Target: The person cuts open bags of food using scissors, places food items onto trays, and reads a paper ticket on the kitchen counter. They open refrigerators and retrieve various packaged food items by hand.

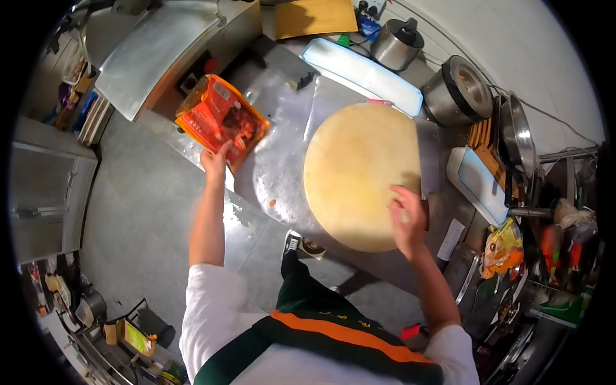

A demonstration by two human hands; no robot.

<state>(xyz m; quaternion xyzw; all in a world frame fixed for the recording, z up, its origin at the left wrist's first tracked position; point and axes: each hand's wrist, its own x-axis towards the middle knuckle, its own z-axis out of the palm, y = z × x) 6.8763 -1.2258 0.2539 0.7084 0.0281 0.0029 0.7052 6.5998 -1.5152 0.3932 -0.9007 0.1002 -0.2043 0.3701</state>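
Note:
My left hand [217,163] grips the lower edge of a red and orange food packet [224,119] with a printed picture of food on it. The packet is held up over the left end of the metal worktop. Over the right side of a round, pale chopping board [359,176], my right hand [406,215] has its fingers loosely bent and apart, with nothing seen in them. Just beyond that hand, at the board's right edge, lies a cleaver [429,157] with a wide grey blade; its handle is partly hidden by the hand.
A long white and blue tray [366,74] lies behind the board; a second tray [478,183] lies to the right. Metal pots [396,46] stand along the wall. A yellow-orange bag [502,247] and utensils are at the right. A small orange scrap [273,203] sits on the metal worktop [276,167].

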